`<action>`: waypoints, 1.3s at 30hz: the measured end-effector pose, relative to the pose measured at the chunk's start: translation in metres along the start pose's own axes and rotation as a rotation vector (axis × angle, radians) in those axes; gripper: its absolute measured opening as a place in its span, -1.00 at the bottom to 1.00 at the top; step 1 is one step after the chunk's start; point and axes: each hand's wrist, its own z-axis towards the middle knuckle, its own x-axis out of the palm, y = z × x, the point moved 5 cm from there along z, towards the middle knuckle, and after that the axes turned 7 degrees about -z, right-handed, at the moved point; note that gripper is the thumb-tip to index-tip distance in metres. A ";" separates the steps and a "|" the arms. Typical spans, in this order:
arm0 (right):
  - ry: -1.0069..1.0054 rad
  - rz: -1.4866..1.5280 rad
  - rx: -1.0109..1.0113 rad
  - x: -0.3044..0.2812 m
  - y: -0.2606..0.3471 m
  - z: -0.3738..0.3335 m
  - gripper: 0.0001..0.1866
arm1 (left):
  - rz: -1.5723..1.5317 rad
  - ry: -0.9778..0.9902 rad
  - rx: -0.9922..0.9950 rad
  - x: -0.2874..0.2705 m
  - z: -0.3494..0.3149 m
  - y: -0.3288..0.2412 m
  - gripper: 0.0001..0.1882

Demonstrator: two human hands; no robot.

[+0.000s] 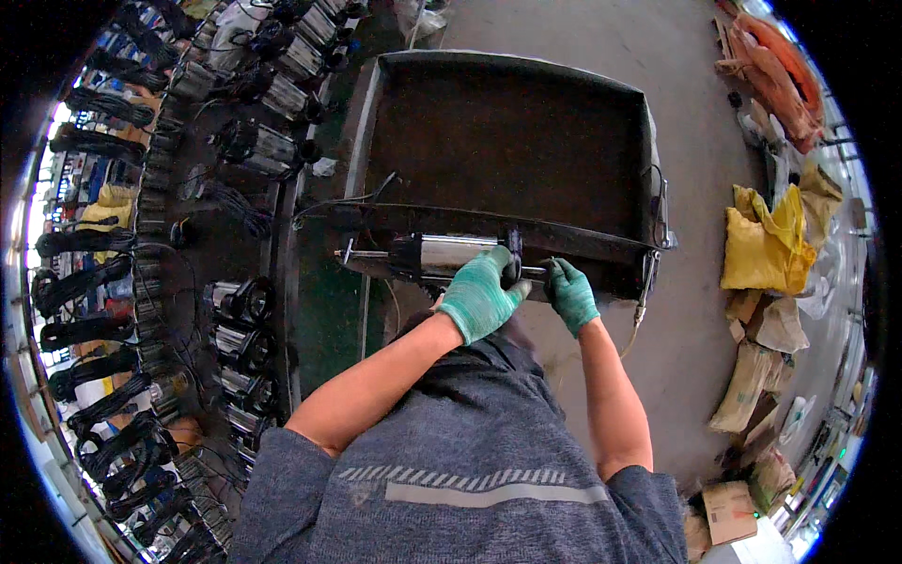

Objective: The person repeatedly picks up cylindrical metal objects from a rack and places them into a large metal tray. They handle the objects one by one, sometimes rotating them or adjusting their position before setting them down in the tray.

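A shiny metal cylinder with black end caps (pixel 458 252), like a pump or motor body, lies level in front of me at the near edge of a dark metal tank. My left hand (pixel 482 293), in a green glove, is closed over the cylinder's right part. A thin rod with a small crosspiece (pixel 365 254) sticks out of its left end. Just off the right end, my gloved right hand (pixel 571 295) has its fingers closed round a short dark shaft or fitting (pixel 534 271). The fingers hide most of what it grips.
The rectangular tank (pixel 512 58) stands straight ahead, with a hose (pixel 637 324) at its right corner. On the left, several similar metal cylinders (pixel 258 148) and coiled black cables (pixel 85 242) line a bench. Yellow sacks (pixel 766 242) and cardboard (pixel 729 512) lie on the floor at right.
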 end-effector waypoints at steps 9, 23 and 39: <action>0.005 -0.067 0.064 0.000 0.020 -0.011 -0.69 | 0.619 -0.071 -0.093 -0.140 -0.025 0.068 -0.43; -0.226 -0.364 0.147 0.002 0.026 -0.015 -0.65 | 0.446 0.157 0.038 -0.217 -0.022 0.195 -0.58; -0.438 -1.042 -0.255 0.102 0.138 -0.003 -0.67 | 0.030 0.004 0.310 -0.223 -0.018 0.228 -0.76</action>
